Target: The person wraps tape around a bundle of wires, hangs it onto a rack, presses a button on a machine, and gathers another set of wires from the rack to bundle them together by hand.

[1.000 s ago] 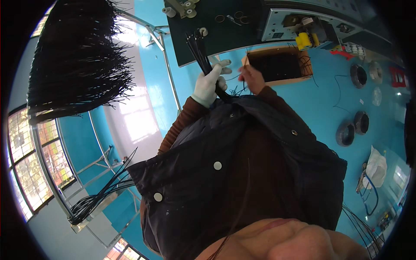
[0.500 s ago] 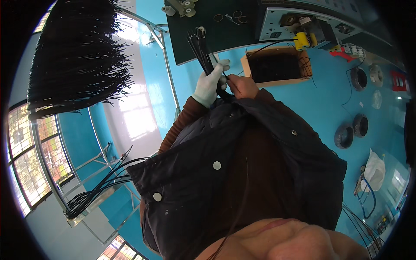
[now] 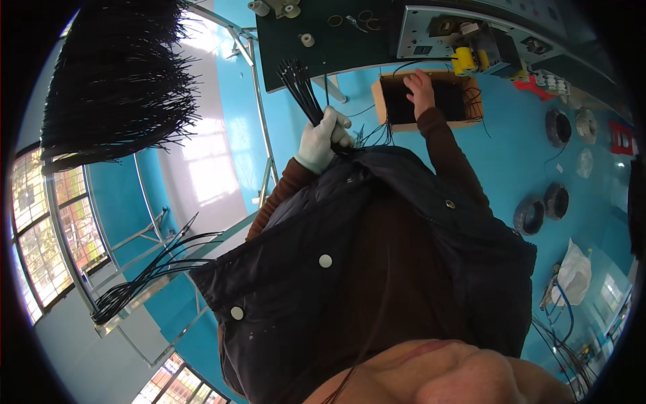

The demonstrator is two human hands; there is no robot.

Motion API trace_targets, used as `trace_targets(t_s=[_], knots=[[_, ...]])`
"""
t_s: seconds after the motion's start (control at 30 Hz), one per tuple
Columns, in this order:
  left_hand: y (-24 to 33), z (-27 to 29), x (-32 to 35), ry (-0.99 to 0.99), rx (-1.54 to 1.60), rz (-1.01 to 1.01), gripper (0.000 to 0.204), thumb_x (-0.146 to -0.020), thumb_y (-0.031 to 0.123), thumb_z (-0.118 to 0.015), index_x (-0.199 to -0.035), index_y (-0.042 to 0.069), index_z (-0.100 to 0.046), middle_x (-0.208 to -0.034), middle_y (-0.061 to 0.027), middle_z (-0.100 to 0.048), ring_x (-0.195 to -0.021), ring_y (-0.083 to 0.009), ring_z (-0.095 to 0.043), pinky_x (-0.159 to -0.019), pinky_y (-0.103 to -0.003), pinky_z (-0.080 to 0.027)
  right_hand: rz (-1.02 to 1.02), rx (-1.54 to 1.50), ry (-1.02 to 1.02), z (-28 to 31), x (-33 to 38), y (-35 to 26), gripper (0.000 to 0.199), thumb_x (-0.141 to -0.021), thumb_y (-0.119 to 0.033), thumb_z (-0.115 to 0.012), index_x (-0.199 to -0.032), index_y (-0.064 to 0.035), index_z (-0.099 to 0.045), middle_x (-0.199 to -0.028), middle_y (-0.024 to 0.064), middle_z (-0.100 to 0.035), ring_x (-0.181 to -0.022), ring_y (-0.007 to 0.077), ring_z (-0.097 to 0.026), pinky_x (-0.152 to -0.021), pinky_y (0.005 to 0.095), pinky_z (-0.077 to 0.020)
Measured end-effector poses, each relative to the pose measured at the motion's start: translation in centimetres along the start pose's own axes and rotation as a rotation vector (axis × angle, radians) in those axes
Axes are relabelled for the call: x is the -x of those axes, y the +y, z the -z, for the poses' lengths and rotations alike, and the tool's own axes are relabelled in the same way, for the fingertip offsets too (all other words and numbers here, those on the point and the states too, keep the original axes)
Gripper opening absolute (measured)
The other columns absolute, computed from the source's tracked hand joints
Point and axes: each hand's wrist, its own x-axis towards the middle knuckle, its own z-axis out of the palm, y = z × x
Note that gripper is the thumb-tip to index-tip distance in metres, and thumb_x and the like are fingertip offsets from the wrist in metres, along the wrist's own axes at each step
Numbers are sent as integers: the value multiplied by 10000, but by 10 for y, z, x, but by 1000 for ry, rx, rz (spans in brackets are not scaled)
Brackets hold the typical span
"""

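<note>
My left hand [image 3: 319, 143], in a pale glove, is closed around a bundle of thin black cables [image 3: 303, 94]. Their ends fan out upward beside the edge of the dark table. The bundle's lower part is hidden by the hand and the dark vest. My bare right hand [image 3: 421, 91] is over a cardboard box [image 3: 381, 101] with a dark inside. Its fingers are stretched out and somewhat apart, with nothing visible in them. Loose thin strands hang at the box's left side and right end.
On the dark green table [image 3: 323, 54] are a small white spool [image 3: 307, 40] and several rings. A grey machine [image 3: 424, 34] with yellow rollers [image 3: 464, 62] stands above the box. Black cables hang thickly from a metal rack [image 3: 259, 101] at left. Cable coils [image 3: 529, 215] lie on the blue floor.
My right hand has left the bundle at my left hand and moved right and up to the box, its fingers now spread. The left hand keeps its hold, shifted slightly lower.
</note>
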Motion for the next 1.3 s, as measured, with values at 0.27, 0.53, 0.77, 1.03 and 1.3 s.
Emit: trace_targets(t_s=[0.27, 0.53, 0.77, 1.03, 1.3], knots=[[-1, 1, 9, -50, 42, 33, 336, -889, 237, -472, -1125, 1, -513, -521, 39, -292, -467, -84, -297, -522, -253, -335, 15, -136, -125, -16, -21, -17, 319, -878, -256, -518, -1155, -97, -501, -1040, 17, -580, -975, 123, -506, -777, 327, -402], [9, 18, 8, 92, 223, 171, 518, -856, 379, -529, -1273, 120, -366, -802, -42, -453, -523, -99, -324, -568, -276, -333, 23, -415, -84, -27, -18, -28, 230, -878, -241, -513, -1044, -82, -524, -887, 79, -626, -801, 157, -576, -699, 320, -441], [21, 48, -7, -187, 109, 208, 424, -881, 265, -495, -1238, 46, -428, -805, -43, -457, -538, -84, -356, -569, -269, -391, 153, -321, 203, -33, -5, -18, 213, -917, -220, -421, -996, -37, -498, -659, 87, -593, -541, 164, -553, -517, 278, -447], [42, 59, -14, -389, -26, 193, 381, -921, 245, -390, -1179, -17, -489, -705, -6, -439, -540, -78, -347, -594, -267, -377, 113, -133, 213, -36, 11, -20, 250, -946, -231, -370, -1013, -26, -497, -650, 73, -563, -552, 163, -555, -521, 281, -467], [39, 70, -21, -405, -72, 90, 386, -903, 261, -452, -1181, -5, -488, -878, -40, -490, -566, -70, -357, -594, -261, -380, 203, 400, -255, -83, 111, -7, 258, -937, -231, -414, -941, -8, -543, -576, 57, -556, -530, 105, -549, -487, 266, -422]])
